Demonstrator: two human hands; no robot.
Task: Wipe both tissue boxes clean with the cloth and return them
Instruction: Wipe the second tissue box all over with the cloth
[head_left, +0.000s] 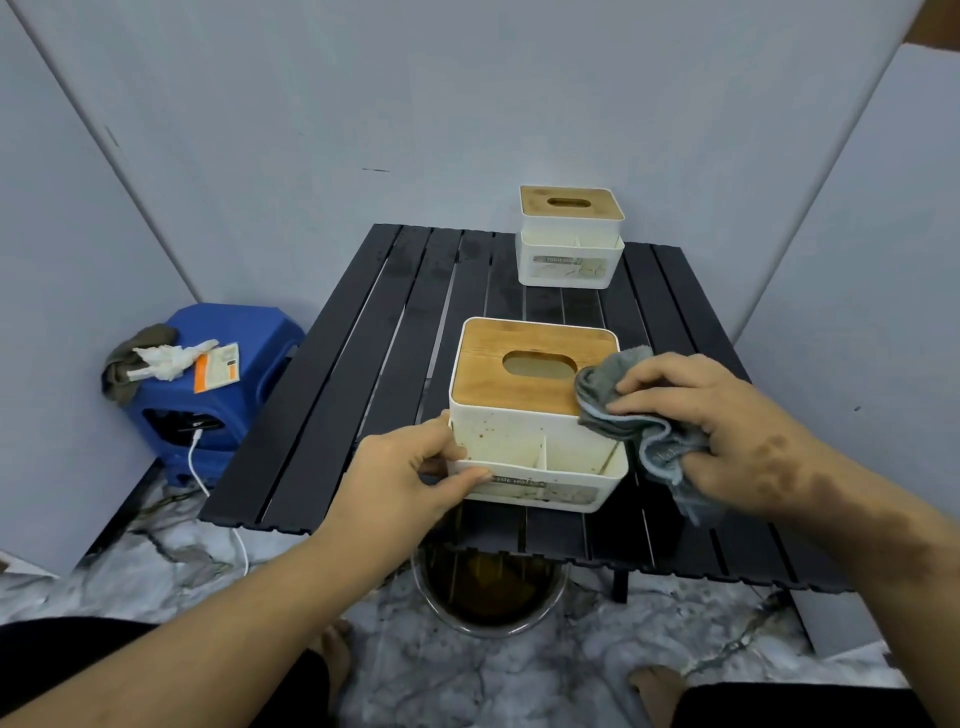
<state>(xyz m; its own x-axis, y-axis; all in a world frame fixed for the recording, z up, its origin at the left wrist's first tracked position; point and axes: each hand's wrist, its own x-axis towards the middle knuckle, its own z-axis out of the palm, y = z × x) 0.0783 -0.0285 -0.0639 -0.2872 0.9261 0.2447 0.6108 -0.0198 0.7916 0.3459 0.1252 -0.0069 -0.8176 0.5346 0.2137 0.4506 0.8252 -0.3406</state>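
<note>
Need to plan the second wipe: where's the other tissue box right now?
In the head view, the second tissue box stands at the far edge of the black slatted table, right of centre, behind the near tissue box being wiped.

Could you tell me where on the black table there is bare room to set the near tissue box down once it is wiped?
Bare slats run along the table's left side, from the far left corner to the near edge, beside the left hand. A smaller gap lies between the near tissue box and the far tissue box. The right near side is crowded by the right hand and cloth.
</note>
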